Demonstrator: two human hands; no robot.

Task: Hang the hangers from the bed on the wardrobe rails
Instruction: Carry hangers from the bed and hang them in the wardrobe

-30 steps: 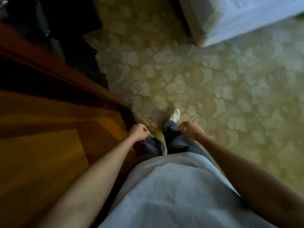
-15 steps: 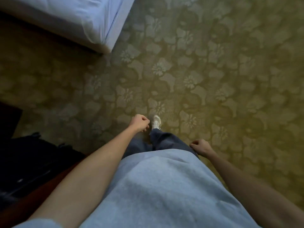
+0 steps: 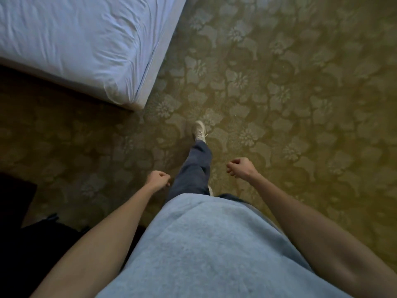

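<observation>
The bed [image 3: 86,46], covered by a wrinkled white sheet, fills the upper left; its corner points toward me. No hanger shows on the part of the bed in view, and the wardrobe is out of frame. My left hand [image 3: 158,180] hangs low by my left thigh, fingers curled into a loose fist with nothing in it. My right hand [image 3: 240,167] is beside my right leg, fingers also curled, holding nothing. My leg in dark trousers and a white shoe [image 3: 198,130] steps forward on the carpet.
A green-gold floral carpet [image 3: 290,93] covers the floor ahead and to the right. Dark bags or luggage [image 3: 32,239] lie in shadow at the lower left. A dark strip of shadow runs along the bed's near side.
The view has swung away from the wooden wardrobe toward the bed, which now looms larger at the upper left. I have stepped forward; both fists stay curled and have spread slightly apart.
</observation>
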